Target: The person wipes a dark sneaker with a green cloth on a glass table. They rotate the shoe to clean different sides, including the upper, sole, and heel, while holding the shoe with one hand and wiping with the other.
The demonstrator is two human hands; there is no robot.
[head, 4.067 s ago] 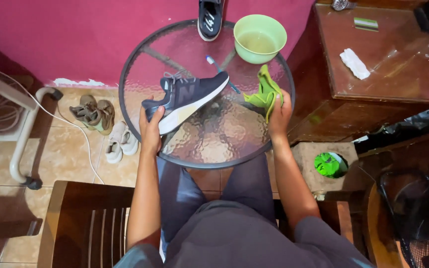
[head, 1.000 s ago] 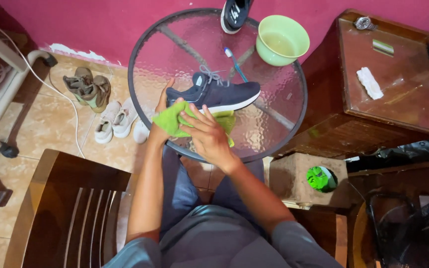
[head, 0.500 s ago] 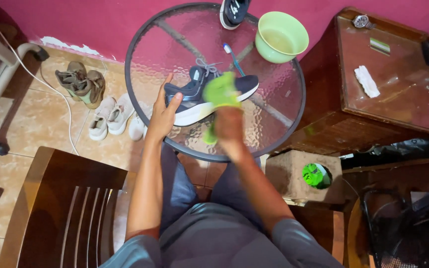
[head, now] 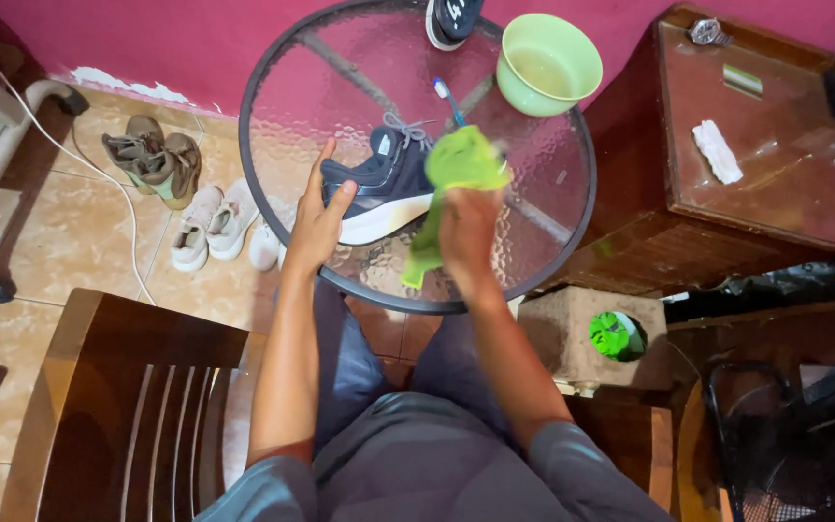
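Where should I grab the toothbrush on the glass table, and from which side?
Take the toothbrush by its blue handle, probably from the wall side. Its bristle end points toward the wall and lies bare on the glass table, while the lower handle runs under the green cloth held by the right hand.

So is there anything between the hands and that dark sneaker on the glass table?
Only the green cloth. The right hand holds it against the dark sneaker. The left hand touches the sneaker's heel directly, nothing between.
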